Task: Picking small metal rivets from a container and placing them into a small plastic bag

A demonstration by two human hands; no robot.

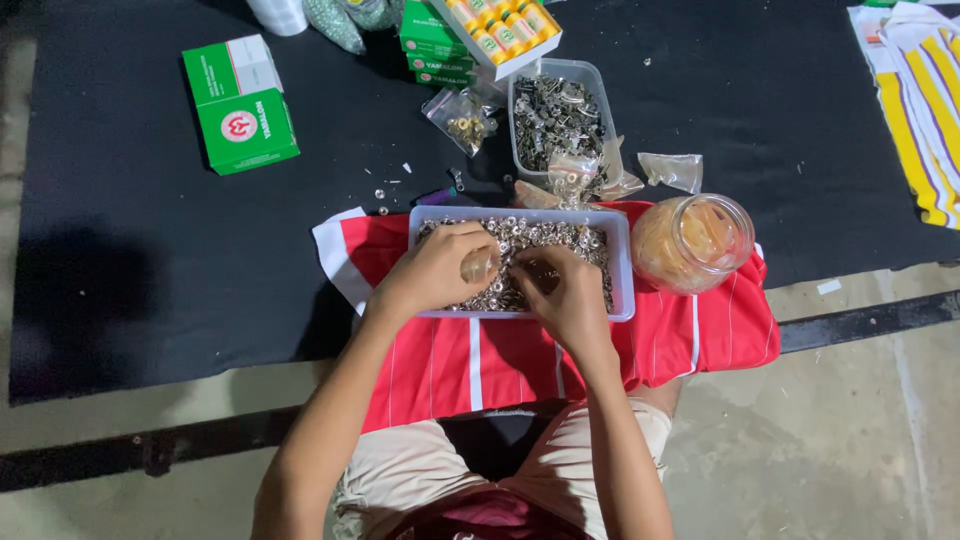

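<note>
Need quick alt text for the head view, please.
Both hands, left hand and right hand, dig in a clear plastic tray of small metal fasteners on a red white-striped cloth, beside a clear jar.

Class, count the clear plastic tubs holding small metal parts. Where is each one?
2. One tub lies on the red cloth under both hands; the other tub sits behind it on the black mat. None seems hidden.

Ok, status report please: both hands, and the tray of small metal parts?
Left hand and right hand both in clear rectangular plastic tray of small silver metal rings, picking. Grip unclear. Clear plastic jar beside tray, not obstructing.
</note>
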